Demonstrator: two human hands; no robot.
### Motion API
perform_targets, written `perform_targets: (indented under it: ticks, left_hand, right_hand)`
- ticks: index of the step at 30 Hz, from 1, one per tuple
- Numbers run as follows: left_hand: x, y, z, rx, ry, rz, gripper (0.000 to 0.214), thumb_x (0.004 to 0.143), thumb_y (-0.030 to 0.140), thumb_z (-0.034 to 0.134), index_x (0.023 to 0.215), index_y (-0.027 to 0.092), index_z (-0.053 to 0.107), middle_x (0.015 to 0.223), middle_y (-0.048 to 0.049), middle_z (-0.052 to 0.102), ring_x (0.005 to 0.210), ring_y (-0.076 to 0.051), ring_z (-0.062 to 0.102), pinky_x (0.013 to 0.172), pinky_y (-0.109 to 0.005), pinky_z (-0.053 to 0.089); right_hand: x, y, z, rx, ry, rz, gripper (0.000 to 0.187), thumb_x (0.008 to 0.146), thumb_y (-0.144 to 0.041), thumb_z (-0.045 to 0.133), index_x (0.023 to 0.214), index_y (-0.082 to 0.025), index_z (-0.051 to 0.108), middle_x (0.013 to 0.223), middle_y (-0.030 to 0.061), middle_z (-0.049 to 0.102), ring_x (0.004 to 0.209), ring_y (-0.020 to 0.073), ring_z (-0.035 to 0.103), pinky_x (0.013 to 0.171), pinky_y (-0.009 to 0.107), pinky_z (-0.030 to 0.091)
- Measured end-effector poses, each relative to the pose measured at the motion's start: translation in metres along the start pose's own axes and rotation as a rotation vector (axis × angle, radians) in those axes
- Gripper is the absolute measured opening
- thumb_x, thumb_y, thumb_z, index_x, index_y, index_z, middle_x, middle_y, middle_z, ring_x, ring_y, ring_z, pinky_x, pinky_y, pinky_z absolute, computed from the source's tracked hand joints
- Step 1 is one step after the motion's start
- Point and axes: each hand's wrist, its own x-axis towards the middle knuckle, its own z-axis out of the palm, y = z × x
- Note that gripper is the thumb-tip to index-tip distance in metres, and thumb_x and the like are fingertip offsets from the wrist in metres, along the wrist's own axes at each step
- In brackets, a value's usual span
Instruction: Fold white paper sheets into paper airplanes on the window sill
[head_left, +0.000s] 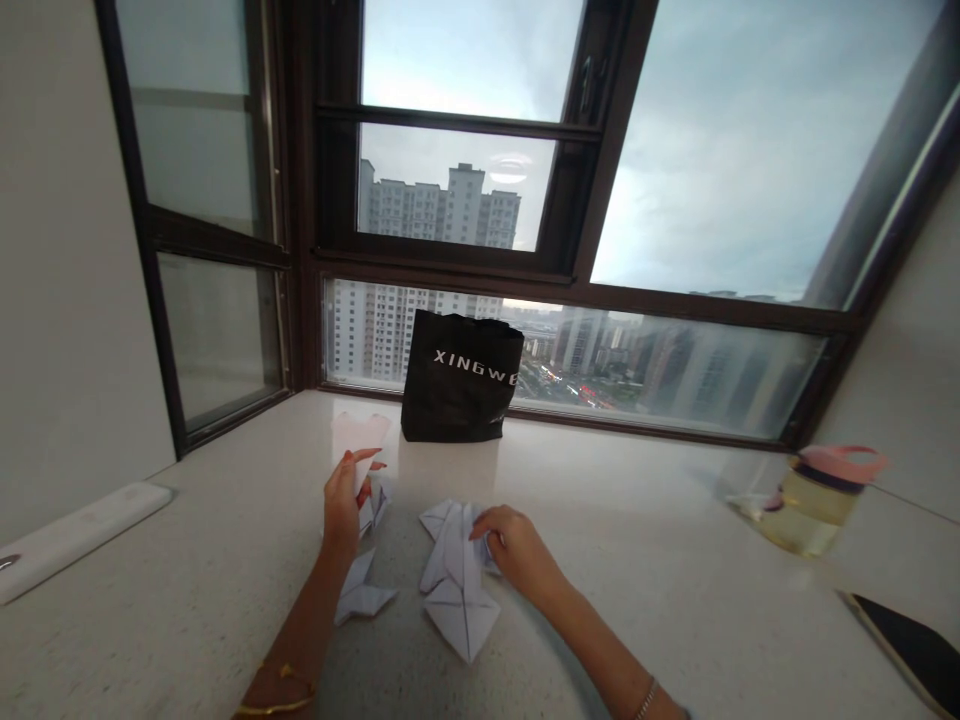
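My left hand (343, 505) is raised above the counter and pinches a pale pink folded sheet of paper (360, 437) between thumb and fingers. My right hand (514, 545) rests on the counter, its fingers curled on the upper right edge of a white folded paper figure (457, 580). Another small white folded paper figure (362, 590) lies below my left hand, and one more (377, 508) shows just behind that hand.
A black paper bag (459, 378) with white lettering stands by the window. A yellowish bottle with a pink lid (817, 495) sits at the right, a dark flat object (911, 650) at the lower right edge, a white bar (75, 535) at the left.
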Motion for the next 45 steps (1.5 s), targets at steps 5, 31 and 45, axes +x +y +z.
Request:
perform_targets:
  ticks: [5,31,45]
  left_hand:
    - [0.004,0.014,-0.011,0.06,0.054,0.048,0.058,0.069,0.061,0.043,0.087,0.01,0.064,0.064,-0.0036,0.061,0.04,-0.004,0.036,0.036,-0.016,0.029]
    - [0.009,0.019,-0.021,0.076,0.179,0.084,0.052,0.071,0.056,0.041,0.082,0.011,0.065,0.063,-0.0025,0.061,0.038,-0.004,0.034,0.035,-0.017,0.025]
    - [-0.025,-0.027,0.03,0.26,-0.602,-0.179,0.057,0.067,0.063,0.044,0.079,0.011,0.064,0.065,-0.0052,0.062,0.049,-0.012,0.051,0.043,-0.022,0.037]
  right_hand:
    - [0.009,-0.007,0.011,-0.122,-0.043,0.075,0.037,0.063,0.001,0.038,0.073,-0.019,0.068,0.078,0.0045,0.065,0.082,0.0161,0.056,0.079,0.028,0.039]
    - [0.058,-0.053,0.083,0.374,0.137,0.053,0.022,0.078,-0.034,0.048,0.07,-0.018,0.06,0.066,0.0028,0.058,0.06,0.0129,0.053,0.057,0.024,0.04]
    - [0.002,-0.004,0.0,1.495,0.098,0.267,0.005,0.065,-0.022,0.057,0.063,-0.019,0.054,0.06,-0.0014,0.056,0.055,0.0106,0.051,0.055,0.022,0.042]
